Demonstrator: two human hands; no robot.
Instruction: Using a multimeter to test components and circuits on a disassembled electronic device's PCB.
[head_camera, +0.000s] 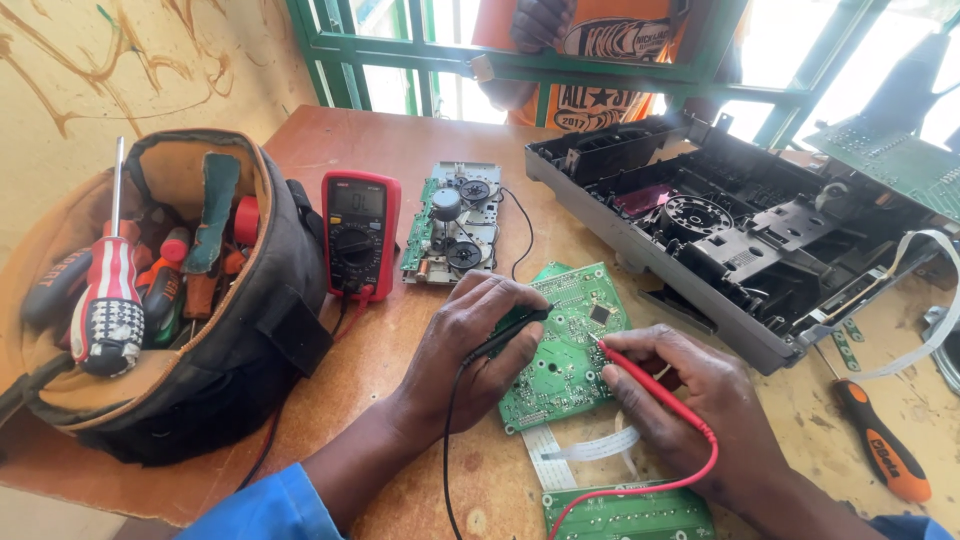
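Observation:
A green circuit board (570, 350) lies flat on the wooden table (400, 140) in front of me. My left hand (465, 345) holds a black meter probe (510, 330) whose tip rests on the board's left part. My right hand (700, 400) grips a red meter probe (640, 375), its tip touching the board near a black chip (600, 313). Both probe leads run back toward me. A red multimeter (358, 232) lies beyond my left hand, its display facing up.
An open tool bag (160, 300) full of screwdrivers sits at the left. A tape mechanism (455, 222) lies beside the meter. An opened black player chassis (740, 235) fills the right. An orange-handled screwdriver (880, 450) lies far right, another green board (630, 512) near me. A person stands outside the window.

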